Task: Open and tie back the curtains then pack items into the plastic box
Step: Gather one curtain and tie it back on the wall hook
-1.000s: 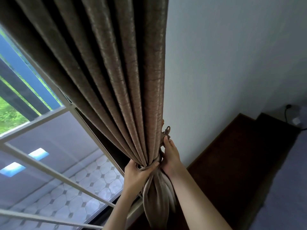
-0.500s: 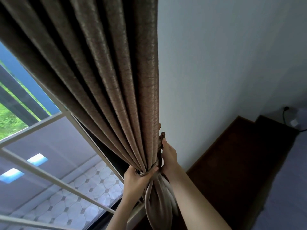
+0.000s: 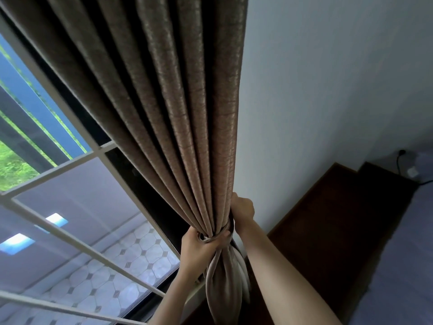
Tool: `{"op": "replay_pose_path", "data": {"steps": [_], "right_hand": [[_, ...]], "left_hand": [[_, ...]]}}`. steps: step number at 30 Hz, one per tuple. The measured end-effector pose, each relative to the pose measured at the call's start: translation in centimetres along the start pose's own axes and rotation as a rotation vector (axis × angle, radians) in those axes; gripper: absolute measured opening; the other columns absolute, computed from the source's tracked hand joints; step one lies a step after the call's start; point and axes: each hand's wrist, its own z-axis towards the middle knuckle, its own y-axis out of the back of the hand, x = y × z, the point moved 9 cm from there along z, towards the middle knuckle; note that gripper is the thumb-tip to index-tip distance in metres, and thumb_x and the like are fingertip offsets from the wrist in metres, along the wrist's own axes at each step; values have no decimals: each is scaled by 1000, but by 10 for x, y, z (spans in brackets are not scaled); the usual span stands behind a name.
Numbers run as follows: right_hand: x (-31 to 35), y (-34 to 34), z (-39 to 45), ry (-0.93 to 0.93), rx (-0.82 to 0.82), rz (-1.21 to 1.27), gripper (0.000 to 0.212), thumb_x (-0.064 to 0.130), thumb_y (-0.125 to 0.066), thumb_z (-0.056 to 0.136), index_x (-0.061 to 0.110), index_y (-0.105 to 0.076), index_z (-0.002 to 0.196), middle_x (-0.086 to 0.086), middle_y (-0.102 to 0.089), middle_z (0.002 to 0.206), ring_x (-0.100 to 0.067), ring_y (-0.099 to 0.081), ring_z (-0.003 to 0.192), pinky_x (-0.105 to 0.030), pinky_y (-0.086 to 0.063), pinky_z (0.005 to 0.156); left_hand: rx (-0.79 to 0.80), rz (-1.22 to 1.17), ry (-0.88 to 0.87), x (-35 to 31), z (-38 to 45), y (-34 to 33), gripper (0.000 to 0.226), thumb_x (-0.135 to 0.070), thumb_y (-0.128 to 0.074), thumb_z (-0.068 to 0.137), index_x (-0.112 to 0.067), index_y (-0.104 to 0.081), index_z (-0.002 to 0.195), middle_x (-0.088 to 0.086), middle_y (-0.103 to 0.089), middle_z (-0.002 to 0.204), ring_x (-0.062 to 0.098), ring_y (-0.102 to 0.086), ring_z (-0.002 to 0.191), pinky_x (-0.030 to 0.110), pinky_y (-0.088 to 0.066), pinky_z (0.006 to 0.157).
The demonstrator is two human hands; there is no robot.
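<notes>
Since half a second ago, the right hand (image 3: 243, 207) is seen raised a little higher along the curtain's right edge, and the small metal hook that was visible above its fingertips is now covered by the hand.

Item 1. Left hand (image 3: 199, 249): lower centre of the frame. Fingers and thumb are wrapped around the gathered neck of the curtain (image 3: 178, 102), with the thumb laid across the tie-back (image 3: 215, 236). The grip is clenched on the fabric bundle. The forearm is extended up from the bottom edge, wrist bent slightly inward.

Item 2. Right hand: just right of the curtain, above the left hand. The back of the hand is presented to the camera, fingers curled behind the curtain edge. What is held there is hidden, so the state of this grip cannot be told. The forearm is stretched diagonally from the lower right of the frame.

Item 3. Curtain: brown, pleated, drawn aside to the centre of the frame and bunched at the lower centre, where it is cinched by the pale tie-back; the tail is hung below between the two arms.

Item 4. Window (image 3: 70, 207): left half of the frame, white bars, uncovered.

Item 5. Wall (image 3: 328, 90): pale, upper right.

Item 6. Dark wooden furniture (image 3: 339, 231): lower right, against the wall.
</notes>
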Motion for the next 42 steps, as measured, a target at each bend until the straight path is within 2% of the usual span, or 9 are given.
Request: {"op": "replay_pose_path", "data": {"steps": [4, 8, 15, 21, 25, 28, 31, 35, 42], "right_hand": [[8, 0, -8, 162, 44, -177, 45, 37, -55, 93, 11, -46, 58, 1, -46, 58, -15, -44, 59, -28, -33, 54], [12, 7, -40, 450, 72, -177, 16, 10, -49, 93, 19, -61, 98, 7, -64, 99, -11, -60, 90, -18, -42, 69], [-8, 1, -89, 656, 467, -285, 39, 2, -55, 88, 35, -62, 107, 17, -66, 105, -7, -63, 97, -27, -55, 82], [13, 8, -103, 908, 425, -465, 34, 26, -64, 92, 39, -54, 122, 22, -61, 118, -4, -62, 102, -18, -48, 90], [26, 7, -102, 1038, 354, -728, 16, 28, -61, 93, 26, -62, 109, 12, -63, 106, -2, -61, 93, -23, -50, 85], [39, 9, -99, 1012, 313, -793, 7, 32, -60, 93, 30, -60, 100, 13, -62, 101, -5, -61, 92, -24, -50, 81], [38, 17, -95, 847, 286, -609, 28, 22, -61, 92, 43, -45, 103, 17, -61, 97, -1, -62, 84, -12, -47, 71], [-18, 15, -74, 502, 351, -915, 39, 21, -63, 85, 23, -46, 120, 3, -59, 111, -9, -57, 82, -20, -44, 63], [-52, 0, -59, 575, 179, -932, 19, 25, -47, 92, 19, -66, 96, -3, -69, 90, -24, -66, 87, -34, -49, 67]], "left_hand": [[-72, -18, 37, 6, -2, 13, 37, -22, -87, 67, -30, -62, 94, -18, -70, 88, -7, -64, 86, 8, -48, 65], [-148, 84, -24, 13, -11, 39, 70, -32, -88, 62, -24, -44, 116, -16, -63, 104, -6, -61, 95, 9, -47, 71], [-5, 591, -651, -8, -33, 53, 21, -37, -62, 87, -21, -62, 101, -10, -52, 115, 0, -57, 101, 11, -48, 85], [93, 752, -949, -30, -22, 47, 14, -24, -62, 90, -17, -69, 99, -3, -55, 112, 17, -56, 104, 22, -52, 81], [167, 795, -1052, -41, -22, 40, 13, -17, -57, 91, -15, -68, 99, 2, -62, 110, 21, -56, 108, 27, -52, 86], [111, 781, -945, -46, -6, 45, 26, -27, -47, 96, -11, -67, 98, 0, -65, 107, 19, -53, 107, 31, -47, 92], [41, 709, -739, -37, 7, 49, 25, -32, -50, 95, -13, -66, 98, -3, -63, 103, 16, -51, 103, 30, -44, 89], [66, 725, -662, -29, 5, 41, 25, -28, -64, 88, -14, -63, 109, -5, -62, 105, 13, -49, 103, 23, -44, 89], [72, 814, -707, -33, 8, 39, 26, -36, -43, 94, -23, -66, 99, -9, -62, 101, 17, -51, 86, 36, -49, 78]]}}
